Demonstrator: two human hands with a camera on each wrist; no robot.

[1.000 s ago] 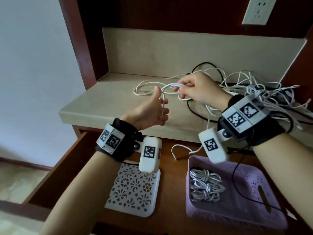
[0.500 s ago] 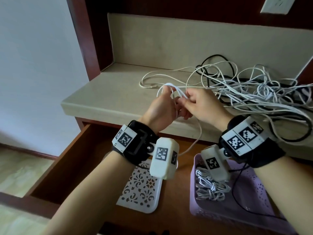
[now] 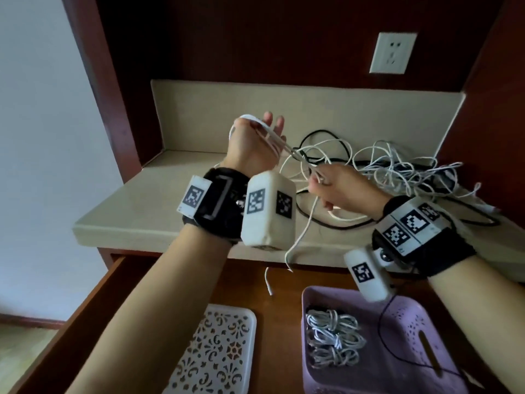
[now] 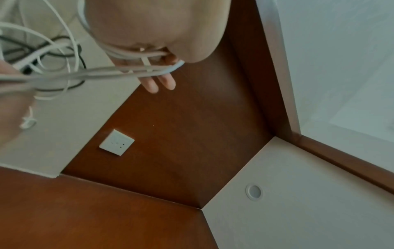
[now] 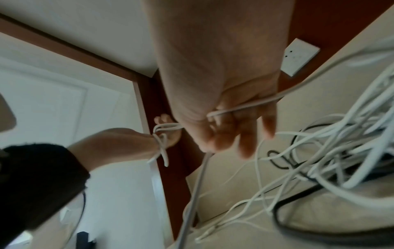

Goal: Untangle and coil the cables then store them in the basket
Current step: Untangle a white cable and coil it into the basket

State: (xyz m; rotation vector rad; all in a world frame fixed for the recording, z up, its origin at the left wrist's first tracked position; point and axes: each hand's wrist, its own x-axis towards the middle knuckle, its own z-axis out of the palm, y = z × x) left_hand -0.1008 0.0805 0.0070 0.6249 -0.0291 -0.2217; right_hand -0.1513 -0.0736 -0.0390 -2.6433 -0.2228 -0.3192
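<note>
Fingers (image 3: 273,120) of the left hand (image 3: 250,143) point upward, straight and a little spread, and several turns of a white cable (image 3: 272,136) are wound around the palm. In the left wrist view the turns cross the base of the fingers and the fingertips stay free. The cable is wrapped on the hand, but no finger curls around it. From the palm the strands go tight, down toward the right hand (image 3: 345,190).

The right hand has its fingers curled, and they pinch the same white cable just beside the left wrist camera. In the right wrist view the strand passes across the bent fingers (image 5: 236,131). Below this hand the loose end of the cable hangs over the front edge of the counter (image 3: 136,223) into the open drawer (image 3: 284,282).

Behind the right hand, at the right part of the counter and against its back wall, lies a tangled pile of cables (image 3: 397,172), white, grey and black together.

In the drawer, at the right side, stands a purple basket (image 3: 426,322). Three coiled cable bundles (image 3: 332,341) lie in its left part. To the left of the basket lies a white perforated lid (image 3: 216,351), flat on the drawer bottom. A white wall socket (image 3: 393,52) is on the dark wood panel above the counter.
</note>
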